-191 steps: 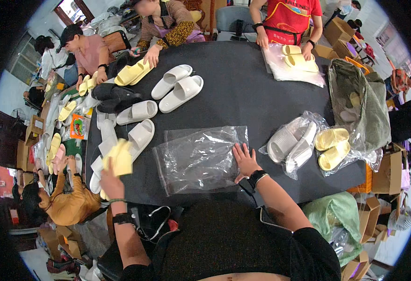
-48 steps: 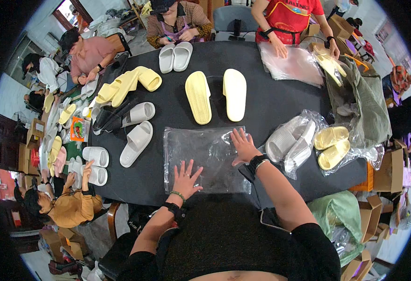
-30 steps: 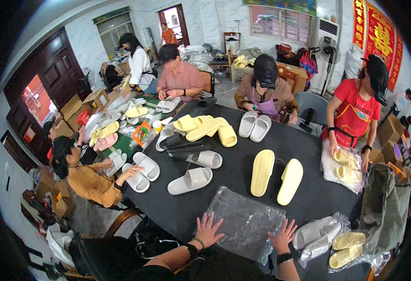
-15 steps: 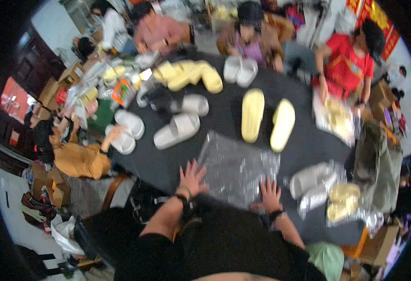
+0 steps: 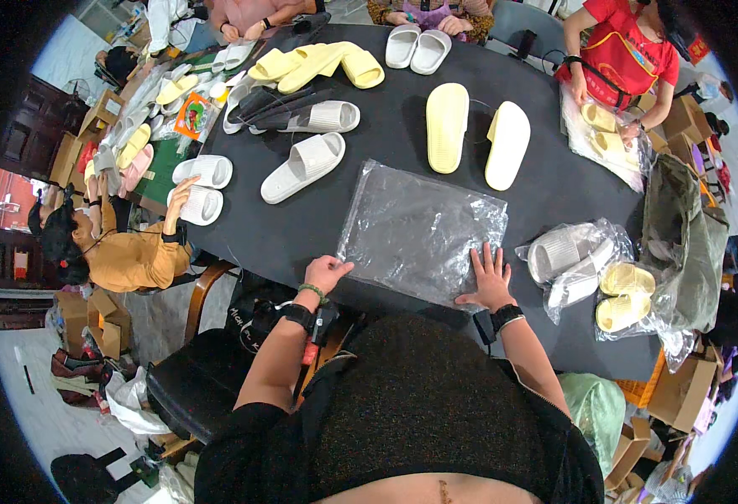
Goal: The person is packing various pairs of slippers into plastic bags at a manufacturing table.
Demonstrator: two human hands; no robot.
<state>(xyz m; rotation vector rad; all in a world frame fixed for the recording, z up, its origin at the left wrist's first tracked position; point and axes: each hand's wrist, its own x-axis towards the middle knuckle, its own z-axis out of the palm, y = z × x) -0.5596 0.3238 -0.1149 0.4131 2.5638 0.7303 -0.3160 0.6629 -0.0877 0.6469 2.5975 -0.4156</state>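
Observation:
A clear plastic bag [image 5: 423,227] lies flat on the black table in front of me. My left hand [image 5: 327,275] is closed, its thumb and fingers pinched together at the bag's near left corner. On the bag's near right corner my right hand [image 5: 491,281] rests with fingers spread. Beyond the bag is a pair of yellow slides: the left slide [image 5: 448,128] shows its sole, while the right slide [image 5: 507,145] is tipped on its side. A grey slide [image 5: 304,168] lies to the left of the bag.
Bagged grey slides [image 5: 569,256] and bagged yellow slides [image 5: 625,296] lie at the right. More yellow slides [image 5: 317,65] and white slides [image 5: 417,49] are farther back. Co-workers sit around the table; one person's hand touches white slides [image 5: 201,189] at the left.
My left hand has gone from spread flat to closed at the bag's corner. My right hand stays spread on the bag. The view has tilted downward, so the table appears higher.

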